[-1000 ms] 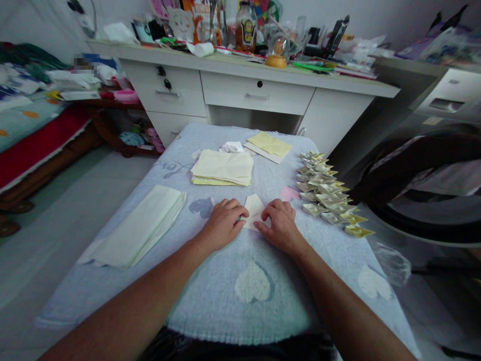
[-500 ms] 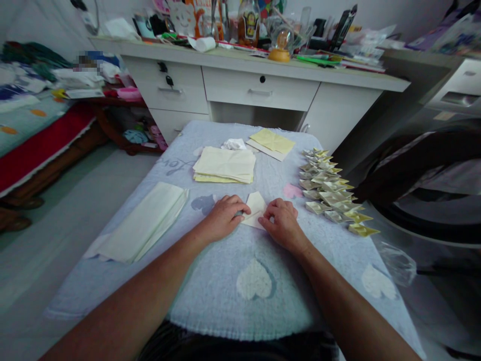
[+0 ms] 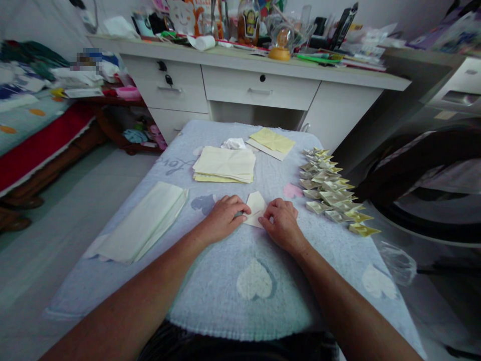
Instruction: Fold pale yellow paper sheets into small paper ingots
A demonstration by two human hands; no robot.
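Observation:
A small folded sheet of cream paper (image 3: 256, 204), pointed at its far end, lies on the cloth-covered table between my hands. My left hand (image 3: 227, 214) grips its left edge, thumb and fingers curled together. On the opposite side, my right hand (image 3: 281, 220) pinches the lower right edge, its fingers bent under. Parts of the paper are covered by my fingertips. Beyond my hands sits a stack of cream and yellow paper (image 3: 224, 164). Rows of folded paper boats (image 3: 332, 193) stand to the right.
Folded pale sheets (image 3: 145, 223) lie at the left of the table. Farther back are yellow and white sheets (image 3: 271, 142) and a crumpled white tissue (image 3: 235, 144). A cluttered white desk (image 3: 259, 90) stands behind; a washing machine (image 3: 460, 95) is at the right.
Almost nothing differs. My left fingertips have shifted very slightly on the folded paper; my right hand stays in place.

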